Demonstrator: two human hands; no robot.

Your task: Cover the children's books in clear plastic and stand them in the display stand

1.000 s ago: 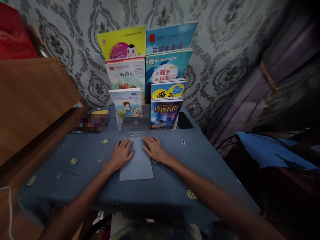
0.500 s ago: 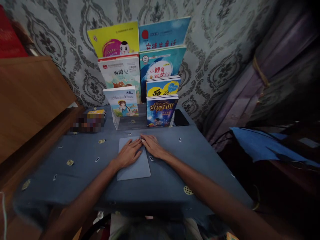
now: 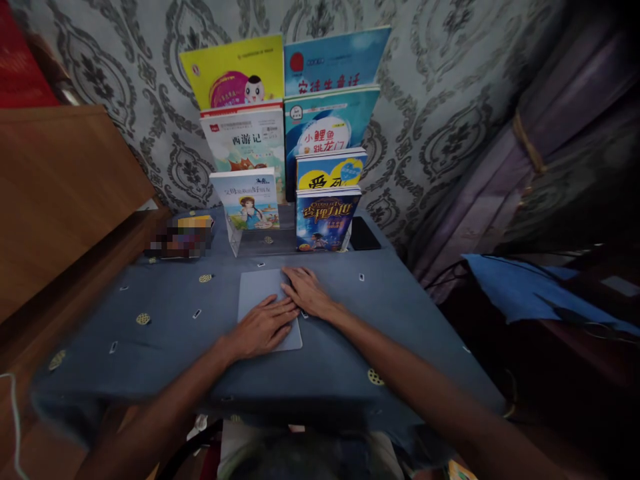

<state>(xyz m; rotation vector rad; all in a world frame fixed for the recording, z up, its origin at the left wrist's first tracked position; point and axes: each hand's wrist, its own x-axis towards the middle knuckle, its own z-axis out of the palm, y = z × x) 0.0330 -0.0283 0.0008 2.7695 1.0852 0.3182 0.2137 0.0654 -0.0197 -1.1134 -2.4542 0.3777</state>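
A flat, pale blue-grey rectangle (image 3: 257,287), a thin booklet or folded sheet, lies on the cloth-covered table in front of me. Across its lower right part lies my left hand (image 3: 265,325), palm down, fingers stretched toward the right edge. My right hand (image 3: 306,292) rests at that same edge, higher up, its fingers extended over the upper right corner. The left fingertips come close to the right hand; whether they touch I cannot tell. Both palms are hidden, and neither hand is wrapped round anything.
Behind the hands, a clear stand (image 3: 235,243) holds several upright books, among them a dark blue book (image 3: 325,223) at the front right. A black phone-like slab (image 3: 365,233) lies beside it. A blurred-out packet (image 3: 183,237) is at the left. A purple curtain (image 3: 480,160) hangs right.
My left hand has slid toward me along the right side of the blue-grey rectangle. My right hand has stayed near the upper right corner. The view has shifted slightly.
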